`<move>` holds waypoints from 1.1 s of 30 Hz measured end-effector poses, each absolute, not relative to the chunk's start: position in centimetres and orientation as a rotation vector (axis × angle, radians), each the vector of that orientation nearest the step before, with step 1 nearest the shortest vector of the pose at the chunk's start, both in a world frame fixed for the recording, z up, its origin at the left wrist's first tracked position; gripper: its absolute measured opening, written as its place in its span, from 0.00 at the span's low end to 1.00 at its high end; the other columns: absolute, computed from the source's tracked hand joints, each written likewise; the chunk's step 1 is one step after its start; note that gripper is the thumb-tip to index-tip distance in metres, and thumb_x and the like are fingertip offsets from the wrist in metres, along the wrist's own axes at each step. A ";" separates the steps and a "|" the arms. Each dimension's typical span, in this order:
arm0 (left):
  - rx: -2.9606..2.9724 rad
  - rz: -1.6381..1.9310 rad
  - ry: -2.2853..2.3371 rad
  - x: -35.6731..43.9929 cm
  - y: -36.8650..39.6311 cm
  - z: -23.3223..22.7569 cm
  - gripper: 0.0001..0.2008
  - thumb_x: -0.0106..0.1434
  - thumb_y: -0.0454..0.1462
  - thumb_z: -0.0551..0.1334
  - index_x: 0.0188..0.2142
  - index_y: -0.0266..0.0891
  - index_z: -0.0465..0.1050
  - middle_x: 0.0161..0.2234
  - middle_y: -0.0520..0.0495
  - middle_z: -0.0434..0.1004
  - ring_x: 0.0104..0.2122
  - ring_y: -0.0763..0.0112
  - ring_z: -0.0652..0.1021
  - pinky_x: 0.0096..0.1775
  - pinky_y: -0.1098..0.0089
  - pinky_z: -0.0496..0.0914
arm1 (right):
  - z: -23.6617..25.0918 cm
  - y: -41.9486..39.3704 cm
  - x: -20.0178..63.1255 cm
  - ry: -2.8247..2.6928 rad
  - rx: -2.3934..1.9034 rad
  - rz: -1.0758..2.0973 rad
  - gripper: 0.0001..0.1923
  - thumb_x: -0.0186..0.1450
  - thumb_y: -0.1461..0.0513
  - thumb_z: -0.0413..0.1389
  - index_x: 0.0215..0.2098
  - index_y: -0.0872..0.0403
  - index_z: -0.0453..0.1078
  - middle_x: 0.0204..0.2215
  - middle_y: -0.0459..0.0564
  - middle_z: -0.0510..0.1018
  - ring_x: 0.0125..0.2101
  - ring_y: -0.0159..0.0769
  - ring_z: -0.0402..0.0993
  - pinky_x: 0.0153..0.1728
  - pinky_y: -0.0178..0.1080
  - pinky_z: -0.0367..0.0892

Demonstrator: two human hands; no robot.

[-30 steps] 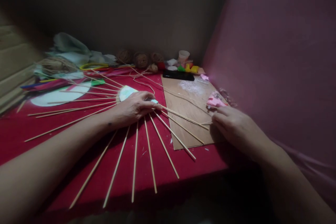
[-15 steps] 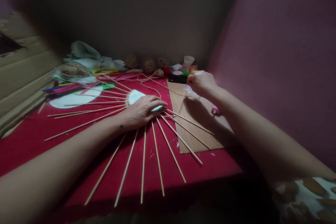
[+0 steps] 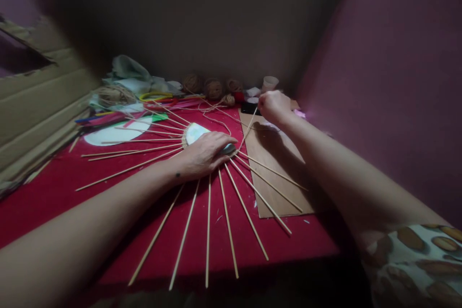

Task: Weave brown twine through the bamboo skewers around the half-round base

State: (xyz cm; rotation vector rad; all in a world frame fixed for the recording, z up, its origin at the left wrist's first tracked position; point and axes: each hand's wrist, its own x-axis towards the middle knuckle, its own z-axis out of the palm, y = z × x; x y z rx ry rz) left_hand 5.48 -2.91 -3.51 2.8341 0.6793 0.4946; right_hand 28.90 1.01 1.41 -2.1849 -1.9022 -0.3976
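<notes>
Your left hand [image 3: 206, 154] lies flat on the pale paper disc [image 3: 195, 132] at the hub of the fan of wooden sticks [image 3: 208, 231], fingers spread and pressing down, closed on nothing. Take that disc as your landmark.

The one loose stick [image 3: 248, 128] is pinched in your right hand [image 3: 273, 106], which is up and to the right of the disc, over the far end of the brown cardboard sheet [image 3: 281, 187]. Its fingers are closed narrowly on the stick's upper end. The stick's long axis slants from that hand down and left toward the disc's right edge, and its lower tip comes in just beside your left fingertips [image 3: 231, 143]; whether it touches the disc cannot be told.

That is the relation that counts here: the held stick points at the hub along nearly the same line as the neighbouring spokes that cross the cardboard, and it sits on the disc's far-right side, where the fan has a gap between those spokes and the ones running off to the left. Your left hand is by far the nearer to the stick's free tip; your right holds only the far end.

Beyond the disc, against the wall, sit the twine balls [image 3: 213, 88] and a small cup [image 3: 270, 83], and a thin cord [image 3: 220, 122] loops across the red table [image 3: 50, 192] just behind the disc.
</notes>
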 end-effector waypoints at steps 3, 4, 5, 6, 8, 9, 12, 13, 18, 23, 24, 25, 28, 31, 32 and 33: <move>2.838 0.497 0.690 5.4 -2.9 -3.6 0.17 0.66 0.43 0.53 0.50 0.36 0.65 0.46 0.40 0.72 0.45 0.60 0.71 0.47 0.59 0.64 | 1.2 -0.2 29.3 -1.991 -2.189 -0.324 0.17 0.56 0.70 0.51 0.42 0.55 0.75 0.40 0.57 0.78 0.41 0.45 0.73 0.39 0.40 0.65; 2.838 0.499 0.690 5.4 -2.9 -3.6 0.17 0.66 0.43 0.53 0.50 0.36 0.65 0.46 0.40 0.72 0.45 0.60 0.71 0.47 0.59 0.64 | 1.2 -0.8 29.2 -2.020 -2.157 -0.326 0.20 0.55 0.71 0.51 0.44 0.54 0.74 0.43 0.56 0.77 0.43 0.44 0.72 0.40 0.40 0.65; 2.838 0.501 0.689 5.5 -3.0 -3.7 0.17 0.66 0.42 0.54 0.50 0.36 0.65 0.46 0.39 0.72 0.45 0.60 0.71 0.47 0.59 0.65 | 1.3 -1.7 29.0 -2.045 -2.102 -0.340 0.22 0.55 0.72 0.51 0.46 0.54 0.73 0.45 0.55 0.76 0.45 0.43 0.70 0.42 0.39 0.64; 2.838 0.502 0.686 5.5 -3.0 -3.7 0.17 0.65 0.42 0.54 0.50 0.36 0.65 0.46 0.39 0.72 0.45 0.60 0.71 0.47 0.59 0.65 | 1.3 -2.7 28.6 -2.065 -2.051 -0.349 0.23 0.55 0.73 0.50 0.47 0.54 0.72 0.46 0.55 0.75 0.46 0.42 0.69 0.43 0.38 0.64; 2.835 0.511 0.683 5.5 -3.0 -3.7 0.16 0.65 0.42 0.54 0.50 0.36 0.65 0.46 0.40 0.72 0.45 0.59 0.71 0.47 0.59 0.65 | 1.3 -4.8 27.7 -2.082 -1.843 -0.362 0.20 0.56 0.73 0.48 0.43 0.56 0.74 0.43 0.55 0.76 0.44 0.41 0.69 0.42 0.38 0.63; 2.833 0.517 0.680 5.6 -3.1 -3.7 0.16 0.65 0.41 0.54 0.50 0.36 0.65 0.46 0.40 0.72 0.46 0.59 0.71 0.48 0.59 0.65 | 1.1 -5.9 27.2 -2.118 -1.758 -0.301 0.17 0.57 0.72 0.48 0.39 0.56 0.75 0.40 0.54 0.76 0.42 0.40 0.70 0.40 0.37 0.63; 2.824 0.522 0.680 5.6 -3.1 -3.5 0.16 0.65 0.41 0.54 0.50 0.36 0.65 0.46 0.39 0.72 0.46 0.59 0.71 0.48 0.59 0.65 | -0.2 -8.0 26.0 -2.319 -1.551 0.015 0.14 0.57 0.71 0.51 0.35 0.54 0.74 0.36 0.50 0.76 0.33 0.33 0.70 0.34 0.34 0.61; 2.821 0.516 0.691 5.6 -3.2 -3.5 0.16 0.65 0.40 0.54 0.50 0.35 0.65 0.46 0.39 0.72 0.46 0.59 0.71 0.48 0.59 0.65 | -0.7 -8.3 25.8 -2.363 -1.532 0.023 0.13 0.58 0.70 0.50 0.35 0.54 0.74 0.36 0.50 0.75 0.33 0.33 0.69 0.34 0.34 0.60; 2.798 0.501 0.721 5.6 -3.2 -3.4 0.18 0.64 0.40 0.56 0.52 0.35 0.63 0.48 0.38 0.71 0.48 0.59 0.71 0.49 0.59 0.65 | -2.2 -7.9 25.3 -2.395 -1.647 -0.097 0.10 0.63 0.65 0.47 0.32 0.55 0.70 0.34 0.51 0.72 0.29 0.33 0.62 0.29 0.35 0.55; 2.803 0.537 0.699 5.6 -3.1 -3.4 0.17 0.64 0.41 0.55 0.50 0.34 0.64 0.46 0.38 0.72 0.46 0.60 0.72 0.48 0.60 0.66 | -1.6 -8.1 24.8 -2.461 -1.687 -0.160 0.09 0.63 0.67 0.44 0.34 0.56 0.66 0.36 0.53 0.71 0.28 0.33 0.60 0.27 0.35 0.52; 2.803 0.531 0.701 5.6 -3.1 -3.4 0.17 0.64 0.40 0.55 0.51 0.34 0.64 0.46 0.38 0.72 0.46 0.60 0.72 0.48 0.60 0.66 | -1.7 -8.2 24.9 -2.457 -1.681 -0.178 0.09 0.63 0.68 0.44 0.34 0.56 0.66 0.36 0.53 0.71 0.28 0.32 0.60 0.27 0.35 0.52; 2.801 0.520 0.703 5.6 -3.1 -3.3 0.17 0.64 0.40 0.55 0.51 0.35 0.64 0.47 0.38 0.72 0.46 0.60 0.71 0.48 0.59 0.66 | -1.8 -8.3 24.9 -2.445 -1.664 -0.192 0.09 0.63 0.68 0.43 0.34 0.55 0.65 0.36 0.52 0.71 0.27 0.32 0.60 0.28 0.35 0.52; 2.792 0.493 0.707 5.5 -3.2 -3.2 0.18 0.64 0.40 0.56 0.51 0.35 0.64 0.49 0.38 0.71 0.48 0.60 0.71 0.49 0.59 0.65 | -2.4 -8.4 25.4 -2.396 -1.634 -0.190 0.09 0.62 0.69 0.44 0.35 0.54 0.64 0.32 0.51 0.73 0.26 0.33 0.61 0.27 0.35 0.51; 2.777 0.473 0.730 5.7 -3.1 -3.4 0.18 0.64 0.40 0.56 0.51 0.34 0.64 0.49 0.38 0.71 0.48 0.60 0.70 0.50 0.58 0.64 | -2.9 -8.3 25.7 -2.366 -1.691 -0.148 0.06 0.62 0.66 0.47 0.34 0.53 0.65 0.28 0.50 0.73 0.24 0.33 0.61 0.25 0.35 0.50; 2.771 0.470 0.734 5.7 -3.1 -3.4 0.18 0.64 0.40 0.56 0.52 0.34 0.64 0.49 0.38 0.71 0.48 0.60 0.70 0.50 0.58 0.65 | -3.0 -8.3 25.7 -2.355 -1.704 -0.136 0.06 0.62 0.66 0.47 0.34 0.53 0.65 0.27 0.49 0.74 0.24 0.33 0.61 0.25 0.35 0.50; 2.765 0.470 0.730 5.7 -3.0 -3.4 0.18 0.64 0.40 0.56 0.52 0.35 0.63 0.49 0.38 0.70 0.48 0.60 0.70 0.50 0.58 0.65 | -3.0 -8.4 25.7 -2.341 -1.708 -0.124 0.05 0.62 0.66 0.48 0.33 0.53 0.65 0.27 0.49 0.74 0.24 0.33 0.61 0.25 0.35 0.50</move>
